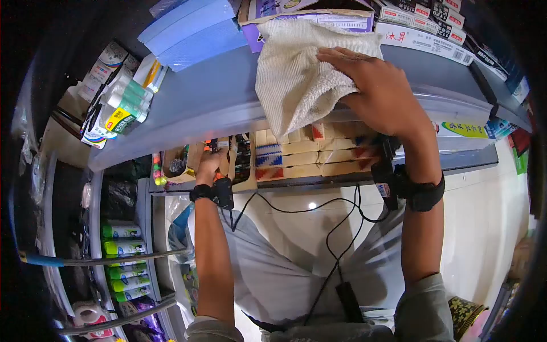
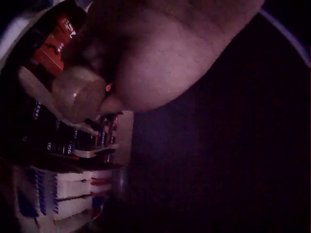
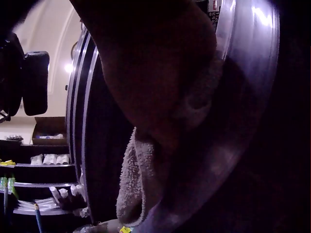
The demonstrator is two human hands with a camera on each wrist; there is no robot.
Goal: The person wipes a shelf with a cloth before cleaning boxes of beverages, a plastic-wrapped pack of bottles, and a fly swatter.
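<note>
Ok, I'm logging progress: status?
Right hand on cloth, upper shelf. Left hand at cartons below. Purple box behind cloth, possibly in the way.

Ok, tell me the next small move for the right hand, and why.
I'd slide the cream ribbed cloth along the grey upper shelf toward the wrapped pack of white cylinders. The right hand is on the cloth, and shelf surface shows between the cloth and that pack, so a short sideways stroke seems the simplest move.
</note>
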